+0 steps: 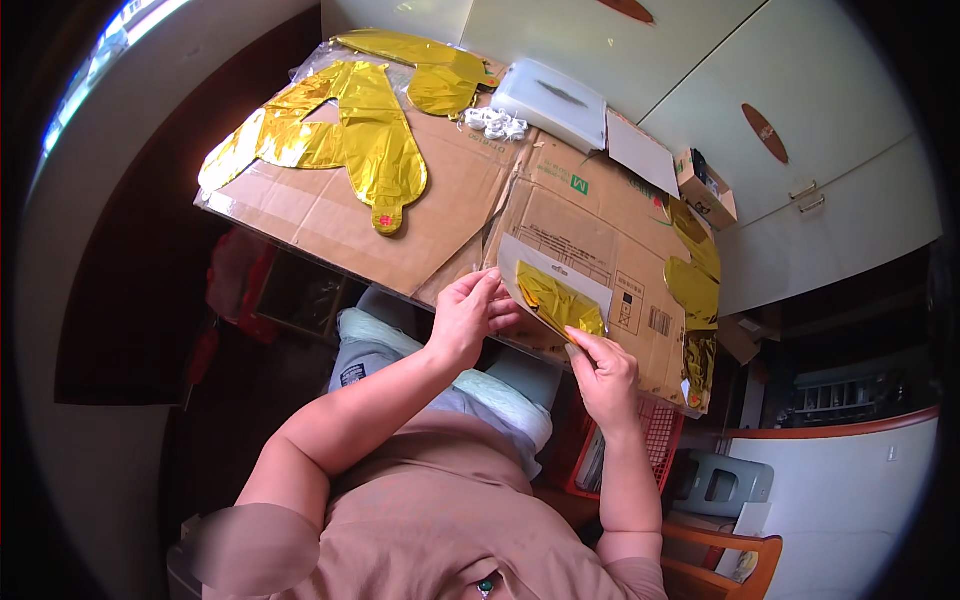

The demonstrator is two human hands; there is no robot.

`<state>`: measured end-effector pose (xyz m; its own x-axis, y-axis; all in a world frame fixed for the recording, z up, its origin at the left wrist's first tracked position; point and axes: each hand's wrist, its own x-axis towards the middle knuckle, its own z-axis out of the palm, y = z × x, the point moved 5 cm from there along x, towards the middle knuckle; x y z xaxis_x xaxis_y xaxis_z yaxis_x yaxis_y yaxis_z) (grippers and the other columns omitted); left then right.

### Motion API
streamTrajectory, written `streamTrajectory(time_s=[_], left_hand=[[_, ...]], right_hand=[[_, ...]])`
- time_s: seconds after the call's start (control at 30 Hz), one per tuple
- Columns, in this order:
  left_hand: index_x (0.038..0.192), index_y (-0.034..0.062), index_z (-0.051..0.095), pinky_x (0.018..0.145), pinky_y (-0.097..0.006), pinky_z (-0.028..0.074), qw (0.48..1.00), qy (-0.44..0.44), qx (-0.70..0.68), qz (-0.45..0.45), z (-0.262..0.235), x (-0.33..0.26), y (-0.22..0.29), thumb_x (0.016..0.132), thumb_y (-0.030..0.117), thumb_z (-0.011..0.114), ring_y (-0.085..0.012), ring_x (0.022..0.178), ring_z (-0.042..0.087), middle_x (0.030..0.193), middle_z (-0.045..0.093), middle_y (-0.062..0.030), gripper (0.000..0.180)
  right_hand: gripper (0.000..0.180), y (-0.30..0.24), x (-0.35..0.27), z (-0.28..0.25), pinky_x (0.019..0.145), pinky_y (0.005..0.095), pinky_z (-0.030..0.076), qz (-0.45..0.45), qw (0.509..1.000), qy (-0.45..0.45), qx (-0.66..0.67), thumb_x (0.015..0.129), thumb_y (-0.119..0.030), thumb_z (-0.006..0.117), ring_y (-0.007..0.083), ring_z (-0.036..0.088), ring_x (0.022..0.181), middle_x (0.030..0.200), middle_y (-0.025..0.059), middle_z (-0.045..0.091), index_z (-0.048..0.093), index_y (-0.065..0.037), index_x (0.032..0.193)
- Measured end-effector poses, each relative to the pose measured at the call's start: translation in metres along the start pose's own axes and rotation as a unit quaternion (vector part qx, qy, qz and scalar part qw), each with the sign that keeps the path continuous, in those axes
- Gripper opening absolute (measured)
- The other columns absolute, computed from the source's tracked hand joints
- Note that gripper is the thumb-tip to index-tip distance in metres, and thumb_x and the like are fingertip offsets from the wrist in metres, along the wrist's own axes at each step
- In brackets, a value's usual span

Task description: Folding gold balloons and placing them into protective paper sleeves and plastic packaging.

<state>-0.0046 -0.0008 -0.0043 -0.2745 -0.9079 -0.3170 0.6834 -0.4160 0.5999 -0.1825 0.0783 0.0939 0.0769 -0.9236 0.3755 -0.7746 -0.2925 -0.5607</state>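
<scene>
Over the near edge of the cardboard-covered table, I hold a packet (pixel 562 300) with folded gold foil against a white card. My left hand (pixel 468 315) pinches its left edge between thumb and index finger, the other fingers loosely curled. At the lower right corner, my right hand (pixel 606 376) grips it with the thumb on top; some of those fingers are hidden beneath. A gold foil balloon (pixel 382 140) lies flat and uninflated on the left of the table, its tab toward me. Behind it rests another gold foil balloon (pixel 442 88). More gold foil (pixel 693 280) lies along the right edge.
A bundle of white cord or ribbon (pixel 495 124) sits beside a translucent plastic box (pixel 550 100). To their right are a pale flat panel (pixel 640 152) and a small open carton (pixel 706 192). Cabinets (pixel 790 90) stand behind. Below the table is a red basket (pixel 660 432).
</scene>
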Motion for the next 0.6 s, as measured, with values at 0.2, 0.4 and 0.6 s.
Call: streamTrajectory(time_s=[0.2, 0.4, 0.6], left_hand=[[0.12, 0.0011, 0.059, 0.076, -0.033, 0.06, 1.0, 0.002, 0.002, 0.008, 0.0039, -0.0024, 0.0024, 0.102, 0.024, 0.055, -0.0197, 0.085, 0.072, 0.104, 0.071, -0.0115, 0.029], [0.122, 0.0005, 0.059, 0.073, -0.029, 0.059, 1.0, 0.011, -0.021, -0.01, 0.0015, -0.0034, 0.0048, 0.101, 0.02, 0.057, -0.0154, 0.08, 0.069, 0.1, 0.069, -0.0079, 0.028], [0.126, -0.0016, 0.055, 0.077, -0.033, 0.06, 1.0, 0.019, 0.002, -0.011, 0.0029, -0.0036, 0.0074, 0.101, 0.012, 0.053, -0.0196, 0.085, 0.071, 0.107, 0.069, -0.0123, 0.029]], right_hand=[[0.024, -0.001, -0.0003, 0.0004, 0.082, 0.0366, 0.054, 0.001, 1.0, -0.003, 0.0, 0.081, -0.001, 0.071, 0.0289, 0.071, 0.084, 0.089, 0.0141, 0.073, 0.074, -0.004, 0.104], [0.024, -0.0001, -0.0005, 0.0014, 0.082, 0.0367, 0.054, 0.0, 1.0, -0.003, 0.002, 0.081, -0.001, 0.071, 0.0289, 0.071, 0.083, 0.088, 0.014, 0.073, 0.074, -0.004, 0.104], [0.024, 0.0014, -0.0015, 0.0024, 0.081, 0.0368, 0.054, -0.004, 1.0, -0.001, -0.007, 0.081, -0.001, 0.071, 0.029, 0.071, 0.083, 0.088, 0.0142, 0.073, 0.074, -0.005, 0.104]])
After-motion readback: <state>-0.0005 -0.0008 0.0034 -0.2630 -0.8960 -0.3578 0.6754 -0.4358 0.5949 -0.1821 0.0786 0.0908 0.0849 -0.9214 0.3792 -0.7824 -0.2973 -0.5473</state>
